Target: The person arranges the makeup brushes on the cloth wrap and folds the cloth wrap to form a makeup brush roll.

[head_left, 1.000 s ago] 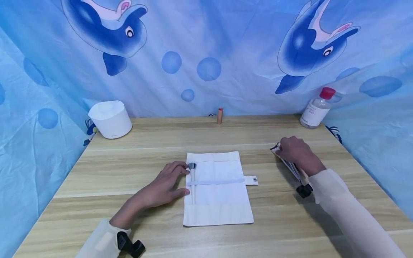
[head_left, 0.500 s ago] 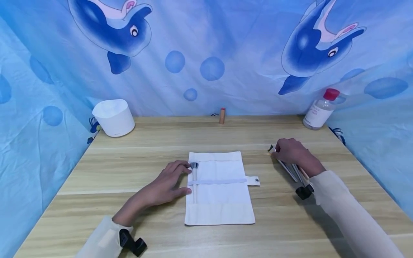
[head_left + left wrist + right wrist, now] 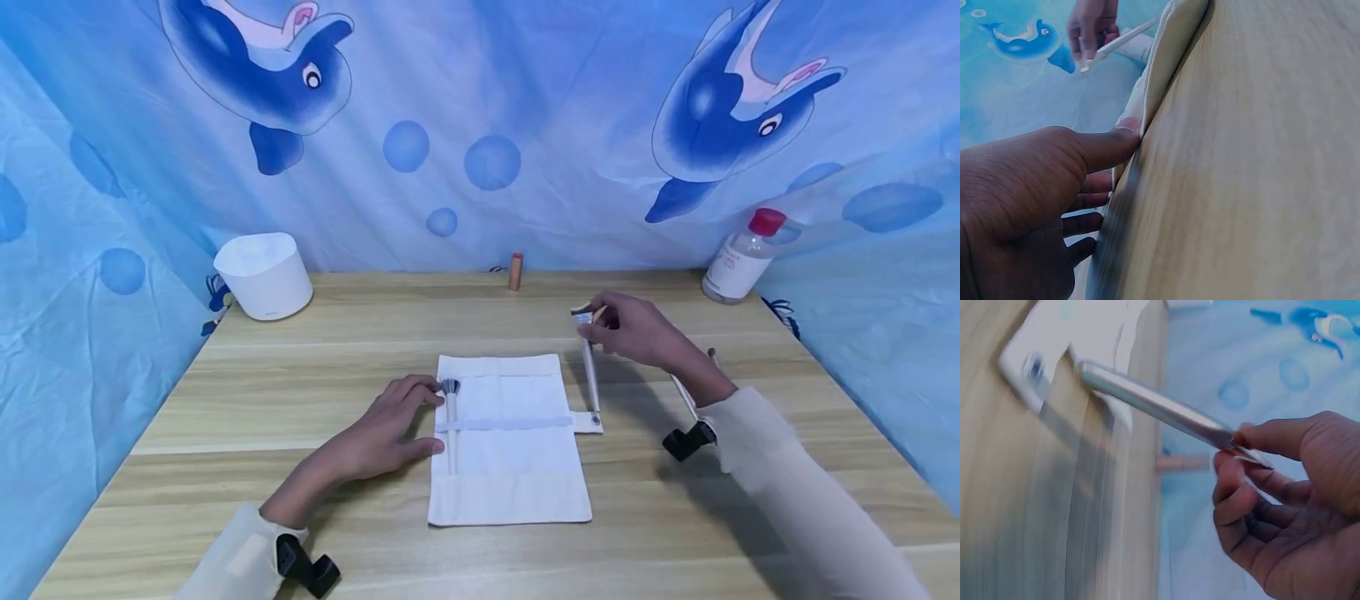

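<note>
A white fabric brush roll (image 3: 517, 492) lies unfolded on the table, with a makeup brush (image 3: 451, 408) tucked under its elastic band along the left side. My left hand (image 3: 386, 431) rests at the roll's left edge, fingertips and thumb touching it; its thumb (image 3: 1113, 145) also lies against the edge in the left wrist view. Between thumb and fingers, my right hand (image 3: 630, 329) pinches a second makeup brush (image 3: 590, 371) near its bristle end. That brush's handle (image 3: 1154, 405) points down toward the roll's snap tab (image 3: 588, 422). Its bristles are partly hidden by the fingers.
More brushes (image 3: 684, 397) lie on the table to the right, partly covered by my right forearm. A white container (image 3: 264, 279) stands back left, a small copper-coloured tube (image 3: 515, 272) back centre, and a red-capped bottle (image 3: 738, 258) back right. A blue printed curtain (image 3: 480, 100) surrounds the table.
My right hand has moved left from the brushes on the right, carrying one brush toward the roll's tab. My left hand has stayed at the roll's left edge.
</note>
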{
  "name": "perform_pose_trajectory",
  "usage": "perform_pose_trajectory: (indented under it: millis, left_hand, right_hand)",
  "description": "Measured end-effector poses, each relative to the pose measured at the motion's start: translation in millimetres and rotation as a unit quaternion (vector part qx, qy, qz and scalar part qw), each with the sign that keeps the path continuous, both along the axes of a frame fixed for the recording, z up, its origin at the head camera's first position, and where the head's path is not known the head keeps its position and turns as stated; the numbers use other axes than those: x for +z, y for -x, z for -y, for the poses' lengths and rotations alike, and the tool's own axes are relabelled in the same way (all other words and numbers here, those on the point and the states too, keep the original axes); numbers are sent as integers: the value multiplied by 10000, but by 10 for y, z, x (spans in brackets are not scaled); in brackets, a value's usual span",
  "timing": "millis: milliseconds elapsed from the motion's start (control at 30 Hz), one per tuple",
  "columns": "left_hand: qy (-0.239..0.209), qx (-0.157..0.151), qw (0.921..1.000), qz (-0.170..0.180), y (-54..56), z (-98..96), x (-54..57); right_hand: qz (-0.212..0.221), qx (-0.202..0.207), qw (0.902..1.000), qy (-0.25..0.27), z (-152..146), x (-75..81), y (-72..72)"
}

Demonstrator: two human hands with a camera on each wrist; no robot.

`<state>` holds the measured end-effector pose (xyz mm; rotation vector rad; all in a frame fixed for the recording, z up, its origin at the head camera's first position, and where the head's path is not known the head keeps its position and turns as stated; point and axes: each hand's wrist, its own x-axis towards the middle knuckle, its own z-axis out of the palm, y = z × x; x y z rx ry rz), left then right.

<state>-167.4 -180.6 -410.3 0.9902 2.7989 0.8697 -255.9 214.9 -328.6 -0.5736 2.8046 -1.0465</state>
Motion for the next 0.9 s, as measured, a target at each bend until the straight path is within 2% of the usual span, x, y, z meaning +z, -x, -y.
perform_pose_trajectory:
  millis: [200, 400, 600, 900]
  left_hand:
    - [6, 25, 10000, -4, -1, 6, -20]
    - [10, 12, 10000, -6, -7, 4, -3]
    - [-36, -20, 10000, -43, -8, -1, 16]
    - [9, 4, 10000, -63, -7, -7, 12]
  right_hand:
    - [69, 322, 9941, 1035, 309, 39, -29]
    - [250, 529, 9850, 1621, 556, -4, -14]
    - [373, 660, 9799, 1846, 773, -91, 3]
    - [636, 694, 9818, 1652, 996, -251, -5]
